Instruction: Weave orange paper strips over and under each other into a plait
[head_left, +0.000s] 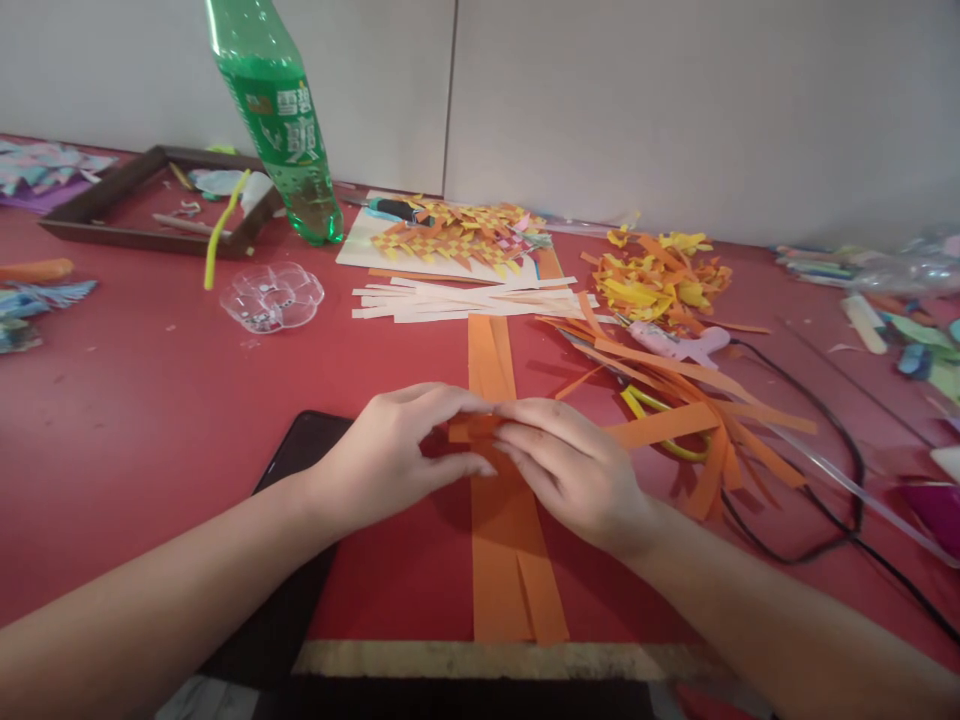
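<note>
My left hand (401, 450) and my right hand (574, 465) meet at the middle of the table. Between their fingertips is a short piece of orange paper strip (466, 430), partly covered by the fingers. Under the hands, long orange paper strips (510, 560) lie lengthwise, overlapping, and reach the table's front edge. A loose bunch of thin orange strips (727, 420) spreads out beside my right hand, with yellow-handled scissors (675, 448) under it. Beyond the hands lies a pile of pale paper strips (465, 298). A black phone (311, 445) is partly beneath my left forearm.
At the back stand a green bottle (281, 130) and a dark wooden frame (142, 238). A clear flower-shaped dish (271, 298) is at left. Woven orange and yellow pieces (450, 240) and a scrap pile (656, 280) lie behind. A pink glue gun (679, 343) trails a black cord (851, 450).
</note>
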